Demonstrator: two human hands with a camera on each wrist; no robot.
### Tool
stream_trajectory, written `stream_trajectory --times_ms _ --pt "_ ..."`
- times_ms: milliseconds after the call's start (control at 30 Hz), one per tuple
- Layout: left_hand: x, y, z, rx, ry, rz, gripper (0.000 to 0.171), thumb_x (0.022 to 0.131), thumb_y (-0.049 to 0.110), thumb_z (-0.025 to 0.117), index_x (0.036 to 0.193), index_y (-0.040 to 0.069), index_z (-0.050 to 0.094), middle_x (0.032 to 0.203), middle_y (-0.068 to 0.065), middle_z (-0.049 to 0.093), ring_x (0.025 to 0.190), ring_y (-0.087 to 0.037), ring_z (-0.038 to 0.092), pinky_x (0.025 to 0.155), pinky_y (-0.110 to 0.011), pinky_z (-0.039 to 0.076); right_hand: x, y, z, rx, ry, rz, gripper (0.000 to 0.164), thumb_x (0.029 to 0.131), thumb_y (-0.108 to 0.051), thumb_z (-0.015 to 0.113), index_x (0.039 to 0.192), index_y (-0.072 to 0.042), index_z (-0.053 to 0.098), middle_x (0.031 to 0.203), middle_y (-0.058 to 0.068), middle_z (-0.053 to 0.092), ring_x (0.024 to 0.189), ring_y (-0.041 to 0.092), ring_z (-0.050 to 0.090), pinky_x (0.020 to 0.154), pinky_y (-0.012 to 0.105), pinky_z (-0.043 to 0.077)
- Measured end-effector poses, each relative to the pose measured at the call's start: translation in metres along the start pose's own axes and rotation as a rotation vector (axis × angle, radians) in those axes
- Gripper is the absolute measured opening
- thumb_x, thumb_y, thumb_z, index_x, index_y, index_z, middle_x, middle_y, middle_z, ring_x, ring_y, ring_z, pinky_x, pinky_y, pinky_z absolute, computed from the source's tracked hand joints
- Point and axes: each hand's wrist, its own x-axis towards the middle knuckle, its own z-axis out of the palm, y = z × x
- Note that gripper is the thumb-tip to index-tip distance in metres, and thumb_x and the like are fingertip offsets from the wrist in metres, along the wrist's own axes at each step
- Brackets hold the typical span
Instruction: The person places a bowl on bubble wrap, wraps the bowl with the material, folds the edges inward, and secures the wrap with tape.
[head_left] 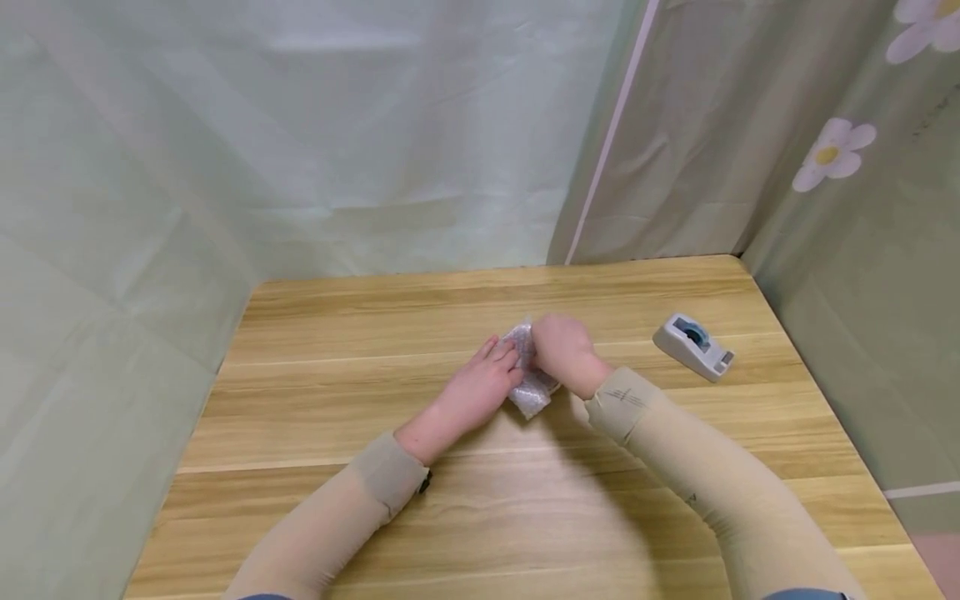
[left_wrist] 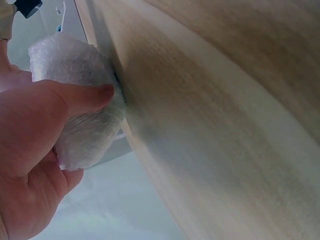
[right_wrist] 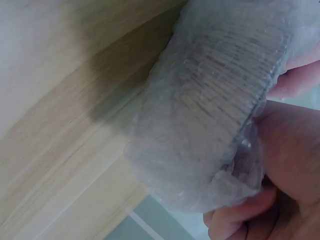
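A small bubble-wrapped packet (head_left: 531, 400) lies near the middle of the wooden table, between the two hands. Through the clear wrap, the right wrist view shows fine, dark parallel lines on the packet (right_wrist: 215, 100); what is inside cannot be told. My left hand (head_left: 483, 387) grips it from the left, and in the left wrist view the thumb (left_wrist: 87, 97) lies across the wrap with fingers on the other side. At its right side my right hand (head_left: 566, 352) has curled fingers, pinching a loose fold of the wrap (right_wrist: 245, 170).
A grey-white tape dispenser (head_left: 693, 346) with a blue-green roll stands on the table (head_left: 337, 333) to the right of the hands. Pale curtains (head_left: 420, 150) hang close behind the table and along its sides.
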Motion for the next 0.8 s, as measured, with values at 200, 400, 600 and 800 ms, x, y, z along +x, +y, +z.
stream_trajectory --times_ms 200,400,600,800 --pt "0.0 0.001 0.0 0.0 -0.004 -0.007 0.024 0.093 0.002 0.061 0.113 0.013 0.07 0.131 -0.01 0.059 0.137 -0.031 0.042 0.12 -0.051 0.021 0.001 0.003 -0.001 0.081 -0.014 -0.011 0.01 0.077 -0.009 0.075 0.074 -0.006 0.065 0.084 0.012 0.068 0.071 0.027 0.065 0.057 0.041 0.057" --pt "-0.001 -0.001 0.0 0.004 -0.003 -0.01 0.023 0.093 0.002 0.06 0.11 0.014 0.07 0.131 -0.009 0.059 0.137 -0.03 0.042 0.12 -0.051 0.021 0.003 -0.002 0.002 0.058 0.0 0.032 0.004 0.078 -0.006 0.069 0.076 -0.006 0.066 0.082 0.012 0.068 0.069 0.026 0.064 0.055 0.041 0.057" --pt "-0.001 -0.003 -0.001 0.018 0.001 -0.02 0.023 0.092 0.002 0.061 0.11 0.014 0.071 0.129 -0.008 0.06 0.136 -0.03 0.044 0.12 -0.05 0.021 0.01 -0.006 0.003 -0.013 0.006 0.033 0.006 0.086 -0.01 0.067 0.081 -0.006 0.068 0.082 0.011 0.069 0.068 0.026 0.066 0.05 0.039 0.056" --pt "-0.002 -0.004 -0.001 0.065 0.017 -0.008 0.026 0.09 0.003 0.063 0.111 0.015 0.07 0.132 -0.01 0.06 0.135 -0.031 0.045 0.119 -0.051 0.024 0.016 0.017 -0.008 0.265 -0.106 -0.073 0.026 0.084 -0.032 0.079 0.079 -0.012 0.063 0.077 0.001 0.063 0.071 0.021 0.059 0.062 0.036 0.049"
